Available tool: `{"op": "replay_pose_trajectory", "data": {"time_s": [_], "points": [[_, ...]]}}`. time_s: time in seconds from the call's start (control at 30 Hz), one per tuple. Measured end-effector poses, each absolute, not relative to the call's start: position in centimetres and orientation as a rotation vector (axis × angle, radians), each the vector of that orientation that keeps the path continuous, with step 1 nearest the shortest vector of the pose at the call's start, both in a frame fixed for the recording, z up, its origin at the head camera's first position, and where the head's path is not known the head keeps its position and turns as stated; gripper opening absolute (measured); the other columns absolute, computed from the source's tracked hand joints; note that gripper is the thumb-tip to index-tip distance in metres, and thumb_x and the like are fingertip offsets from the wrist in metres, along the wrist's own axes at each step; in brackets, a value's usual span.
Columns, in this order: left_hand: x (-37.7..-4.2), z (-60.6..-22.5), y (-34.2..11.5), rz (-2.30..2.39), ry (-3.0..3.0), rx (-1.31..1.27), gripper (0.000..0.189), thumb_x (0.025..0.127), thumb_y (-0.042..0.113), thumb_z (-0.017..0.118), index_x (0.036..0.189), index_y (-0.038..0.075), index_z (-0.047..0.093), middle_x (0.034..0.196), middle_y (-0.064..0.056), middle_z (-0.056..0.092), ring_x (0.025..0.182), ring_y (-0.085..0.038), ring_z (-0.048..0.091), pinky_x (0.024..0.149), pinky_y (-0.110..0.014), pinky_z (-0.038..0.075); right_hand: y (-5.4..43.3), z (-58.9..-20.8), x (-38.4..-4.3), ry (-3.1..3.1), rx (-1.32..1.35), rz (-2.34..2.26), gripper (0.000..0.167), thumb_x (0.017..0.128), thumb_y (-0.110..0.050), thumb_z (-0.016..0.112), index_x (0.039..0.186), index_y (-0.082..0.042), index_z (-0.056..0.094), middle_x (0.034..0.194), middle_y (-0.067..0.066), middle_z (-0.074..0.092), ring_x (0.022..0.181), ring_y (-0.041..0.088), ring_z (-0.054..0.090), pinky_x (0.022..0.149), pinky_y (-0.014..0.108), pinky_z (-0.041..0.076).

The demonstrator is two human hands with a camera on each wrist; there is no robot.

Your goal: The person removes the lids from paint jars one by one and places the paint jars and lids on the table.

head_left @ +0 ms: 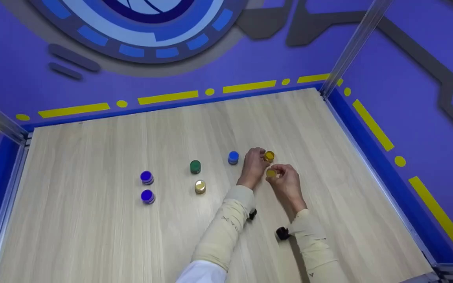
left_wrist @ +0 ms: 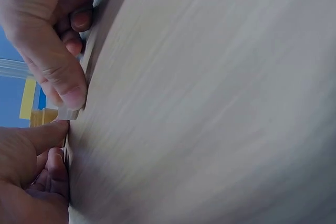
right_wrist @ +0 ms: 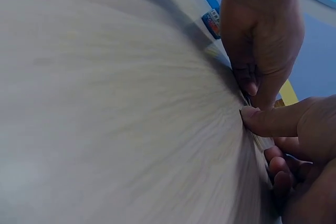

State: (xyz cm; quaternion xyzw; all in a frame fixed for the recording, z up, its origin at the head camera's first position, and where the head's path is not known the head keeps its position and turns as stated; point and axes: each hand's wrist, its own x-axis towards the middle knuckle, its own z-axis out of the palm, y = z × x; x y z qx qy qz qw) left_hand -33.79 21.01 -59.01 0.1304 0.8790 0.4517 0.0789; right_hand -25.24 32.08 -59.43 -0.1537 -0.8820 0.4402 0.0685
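Left hand (head_left: pixel 253 167), fingers bent, lies nearer the worktop (head_left: pixel 73 216) far edge; right hand (head_left: pixel 288 182), fingers pinching, nearer the right edge.

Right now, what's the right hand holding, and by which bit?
The right hand holds the nearer small yellow-topped jar, pinched by its sides.

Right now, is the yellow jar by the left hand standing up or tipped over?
Standing up. In the head view, the yellow jar by the left hand has its round top facing up.
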Motion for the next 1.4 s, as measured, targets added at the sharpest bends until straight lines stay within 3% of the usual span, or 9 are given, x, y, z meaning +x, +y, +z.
{"op": "replay_pose_trajectory", "data": {"time_s": [0.17,0.33,0.47,0.67,0.87,1.07,1.4], "points": [[-33.4,-58.4,20.3,1.331,2.617,0.418,0.038,0.090,-0.005,0.072,0.127,-0.002,0.064,0.106,-0.009,0.064,0.101,-0.022,0.060,0.096,-0.032,0.050,31.9,-59.4,-25.1,-2.655,-0.468,1.317,0.027,0.078,-0.001,0.085,0.103,0.001,0.075,0.099,0.013,0.064,0.090,0.027,0.057,0.077,0.035,0.044],[-32.7,-57.4,19.5,1.346,2.599,0.432,0.047,0.094,-0.007,0.065,0.140,-0.001,0.055,0.120,-0.012,0.062,0.110,-0.022,0.060,0.101,-0.032,0.048,32.0,-59.2,-25.0,-2.658,-0.471,1.311,0.028,0.079,0.000,0.083,0.106,0.002,0.074,0.099,0.014,0.062,0.090,0.027,0.056,0.078,0.036,0.044],[-31.8,-56.6,18.7,1.400,2.629,0.518,0.050,0.095,-0.008,0.066,0.142,-0.001,0.052,0.128,-0.014,0.062,0.116,-0.024,0.062,0.103,-0.031,0.048,32.0,-59.1,-24.8,-2.651,-0.504,1.333,0.028,0.081,0.001,0.082,0.108,0.003,0.073,0.101,0.013,0.061,0.092,0.027,0.054,0.079,0.036,0.044],[-31.2,-56.0,16.9,1.512,2.772,0.585,0.045,0.093,-0.006,0.069,0.136,-0.001,0.057,0.123,-0.014,0.063,0.112,-0.025,0.062,0.099,-0.033,0.050,31.8,-59.3,-24.8,-2.655,-0.533,1.352,0.028,0.084,-0.001,0.081,0.110,0.003,0.073,0.101,0.013,0.058,0.093,0.026,0.052,0.079,0.036,0.042],[-31.7,-55.9,14.9,1.435,2.937,0.424,0.042,0.095,0.003,0.071,0.135,0.003,0.060,0.132,-0.012,0.060,0.126,-0.027,0.054,0.108,-0.037,0.043,31.7,-59.3,-24.8,-2.654,-0.517,1.384,0.030,0.086,-0.002,0.079,0.114,0.003,0.072,0.106,0.014,0.058,0.098,0.028,0.053,0.085,0.039,0.044],[-32.5,-56.2,13.3,1.356,2.912,0.237,0.054,0.092,0.015,0.079,0.141,0.005,0.057,0.141,-0.013,0.055,0.132,-0.029,0.049,0.110,-0.040,0.041,31.6,-59.7,-24.8,-2.671,-0.482,1.361,0.033,0.087,-0.002,0.079,0.118,0.005,0.071,0.109,0.016,0.059,0.101,0.029,0.054,0.088,0.041,0.045],[-33.5,-57.6,12.6,1.306,2.744,0.168,0.067,0.092,0.013,0.079,0.150,0.005,0.048,0.146,-0.015,0.050,0.136,-0.030,0.046,0.115,-0.040,0.035,31.5,-59.8,-24.9,-2.634,-0.496,1.411,0.031,0.086,-0.001,0.078,0.116,0.004,0.072,0.108,0.014,0.058,0.100,0.028,0.052,0.087,0.040,0.044]]}}
